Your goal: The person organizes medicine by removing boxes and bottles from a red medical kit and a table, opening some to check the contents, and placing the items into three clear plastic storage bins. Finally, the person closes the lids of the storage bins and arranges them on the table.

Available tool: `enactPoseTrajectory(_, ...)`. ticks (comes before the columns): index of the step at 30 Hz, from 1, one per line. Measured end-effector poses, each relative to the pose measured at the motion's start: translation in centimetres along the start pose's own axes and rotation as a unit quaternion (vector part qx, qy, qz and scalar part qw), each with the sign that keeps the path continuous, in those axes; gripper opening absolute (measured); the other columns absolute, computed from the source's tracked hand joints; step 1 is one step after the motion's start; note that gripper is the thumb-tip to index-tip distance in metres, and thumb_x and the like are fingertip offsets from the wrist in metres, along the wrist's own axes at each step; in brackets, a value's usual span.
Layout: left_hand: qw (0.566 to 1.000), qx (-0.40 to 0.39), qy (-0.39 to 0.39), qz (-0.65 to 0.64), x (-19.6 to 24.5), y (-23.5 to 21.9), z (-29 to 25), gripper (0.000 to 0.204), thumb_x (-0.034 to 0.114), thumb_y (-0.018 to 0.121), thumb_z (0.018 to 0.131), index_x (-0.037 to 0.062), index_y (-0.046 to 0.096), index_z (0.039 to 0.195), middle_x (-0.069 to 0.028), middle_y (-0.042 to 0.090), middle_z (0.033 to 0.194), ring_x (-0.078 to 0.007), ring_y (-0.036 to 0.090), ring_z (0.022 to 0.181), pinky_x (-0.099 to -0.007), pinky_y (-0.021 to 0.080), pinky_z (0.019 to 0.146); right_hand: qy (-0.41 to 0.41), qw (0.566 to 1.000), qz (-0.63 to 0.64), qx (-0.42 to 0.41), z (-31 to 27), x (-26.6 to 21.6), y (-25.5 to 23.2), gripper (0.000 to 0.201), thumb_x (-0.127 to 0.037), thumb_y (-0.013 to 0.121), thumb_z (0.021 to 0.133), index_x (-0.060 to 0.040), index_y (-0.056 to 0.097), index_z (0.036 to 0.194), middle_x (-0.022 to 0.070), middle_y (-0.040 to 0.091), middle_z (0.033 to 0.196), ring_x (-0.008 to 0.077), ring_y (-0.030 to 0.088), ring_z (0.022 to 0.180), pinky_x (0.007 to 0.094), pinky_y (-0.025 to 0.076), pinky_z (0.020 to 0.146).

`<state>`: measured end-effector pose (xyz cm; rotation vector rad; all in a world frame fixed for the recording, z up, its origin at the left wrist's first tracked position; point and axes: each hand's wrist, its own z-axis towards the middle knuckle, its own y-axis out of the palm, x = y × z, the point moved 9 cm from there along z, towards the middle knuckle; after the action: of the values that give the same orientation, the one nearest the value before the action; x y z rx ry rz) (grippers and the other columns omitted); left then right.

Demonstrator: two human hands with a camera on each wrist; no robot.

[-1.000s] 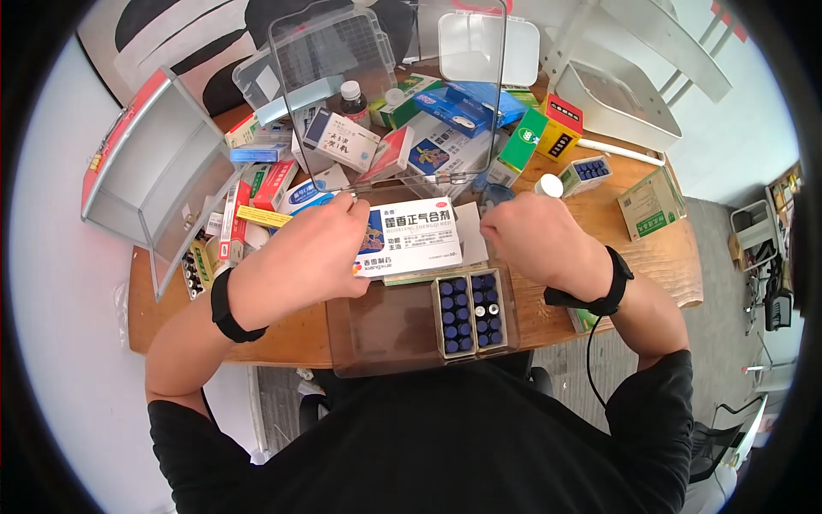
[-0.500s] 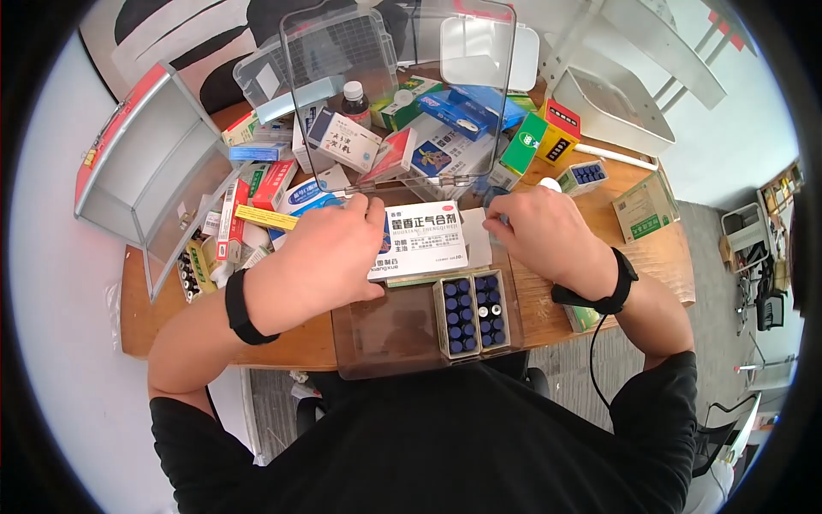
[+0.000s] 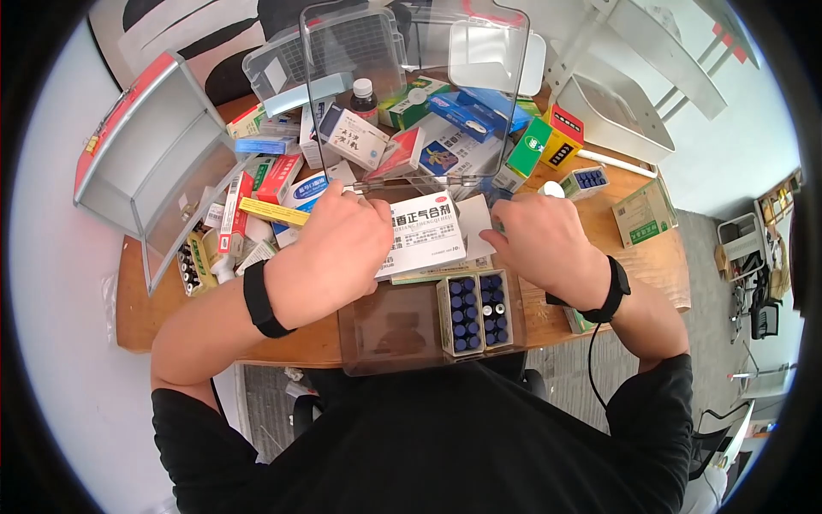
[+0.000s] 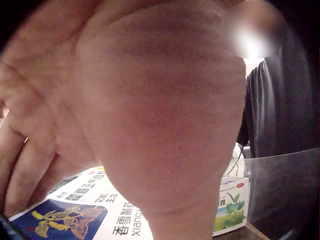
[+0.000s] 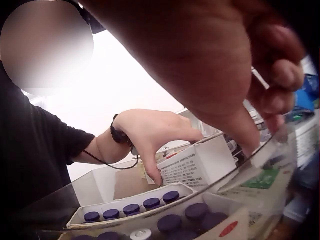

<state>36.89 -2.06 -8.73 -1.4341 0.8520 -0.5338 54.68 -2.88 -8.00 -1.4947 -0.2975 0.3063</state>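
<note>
A white medicine box (image 3: pixel 428 231) with dark lettering lies tilted over the near clear bin (image 3: pixel 372 343). My left hand (image 3: pixel 338 240) grips its left part, thumb at the near side and fingers over the far edge; in the left wrist view the palm arches above the printed box (image 4: pixel 80 215). My right hand (image 3: pixel 548 244) is just right of the box, fingers loosely bent, thumb tip by a white card flap (image 3: pixel 476 224). The right wrist view shows the right thumb (image 5: pixel 245 132) reaching down inside the bin's rim. Two open cartons of purple-capped vials (image 3: pixel 462 317) sit in the bin.
The bin's clear lid (image 3: pixel 411 86) stands raised behind. Beyond it are many medicine boxes and a brown bottle (image 3: pixel 364 101). An opened red-edged case (image 3: pixel 154 163) is at left. Right are a small vial carton (image 3: pixel 585 182), a green-beige box (image 3: pixel 644 214) and a white tray (image 3: pixel 625 116).
The left hand has moved slightly right along the white box, which now tilts more, its left end lower. The right hand stays beside it, shifting little. The view has moved slightly.
</note>
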Motion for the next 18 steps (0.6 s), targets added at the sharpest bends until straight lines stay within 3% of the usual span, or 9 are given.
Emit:
enactPoseTrajectory(1,1.0,0.0,-0.001,0.008,0.0,0.2,-0.1,0.053,0.026,0.093,0.065,-0.0057,0.07,0.101,-0.0102,0.074,0.082,-0.0284,0.075,0.083,-0.0405,0.048,0.09,0.028,0.999,0.011,-0.012,-0.1,0.4,0.0,0.034,-0.038,0.082,0.093,-0.0042,0.079,0.089,0.0163,0.075,0.079,0.0387,0.075,0.079,0.0494,0.059,0.072)
enactPoseTrajectory(8,0.999,0.021,-0.006,0.025,0.0,0.6,-0.2,0.05,0.022,0.09,0.067,-0.0057,0.069,0.104,-0.0092,0.073,0.078,-0.0285,0.075,0.078,-0.0417,0.046,0.095,0.024,0.999,0.011,-0.036,-0.1,0.3,0.8,0.034,-0.038,0.082,0.093,-0.0053,0.079,0.087,0.018,0.075,0.077,0.039,0.075,0.077,0.0494,0.059,0.071)
enactPoseTrajectory(10,1.0,0.01,-0.009,0.02,0.0,0.6,-0.2,0.05,0.021,0.089,0.068,-0.0056,0.069,0.104,-0.0092,0.074,0.078,-0.0284,0.075,0.079,-0.0416,0.046,0.095,0.018,1.0,0.003,0.009,0.0,0.5,1.0,0.04,-0.036,0.082,0.094,-0.0009,0.075,0.077,0.0203,0.074,0.075,0.04,0.077,0.073,0.0497,0.061,0.067)
enactPoseTrajectory(12,1.0,0.001,-0.01,0.017,0.0,0.3,-0.1,0.049,0.021,0.089,0.068,-0.0056,0.069,0.104,-0.0092,0.074,0.079,-0.0282,0.075,0.079,-0.0415,0.046,0.096,0.014,0.999,0.007,0.03,-0.1,0.2,0.5,0.036,-0.032,0.08,0.094,-0.0014,0.075,0.077,0.0198,0.075,0.075,0.0391,0.077,0.074,0.0487,0.061,0.067)
enactPoseTrajectory(14,0.997,-0.067,-0.031,0.015,-0.1,1.1,0.1,0.073,0.041,0.102,0.063,-0.0041,0.067,0.108,-0.0127,0.076,0.091,-0.0306,0.075,0.093,-0.0446,0.046,0.103,0.011,0.999,0.011,0.051,-0.2,-0.2,-0.3,0.031,-0.028,0.079,0.094,-0.0019,0.074,0.077,0.0192,0.075,0.075,0.0382,0.077,0.074,0.0478,0.061,0.066)
enactPoseTrajectory(18,0.997,-0.065,-0.032,0.035,0.0,1.4,0.0,0.072,0.041,0.102,0.063,-0.0038,0.067,0.107,-0.0119,0.075,0.09,-0.03,0.075,0.093,-0.0431,0.046,0.102,0.015,0.999,-0.028,0.027,-0.4,-0.7,-0.2,0.031,-0.032,0.081,0.093,-0.0036,0.073,0.083,0.0161,0.073,0.075,0.0364,0.075,0.073,0.0471,0.059,0.067)
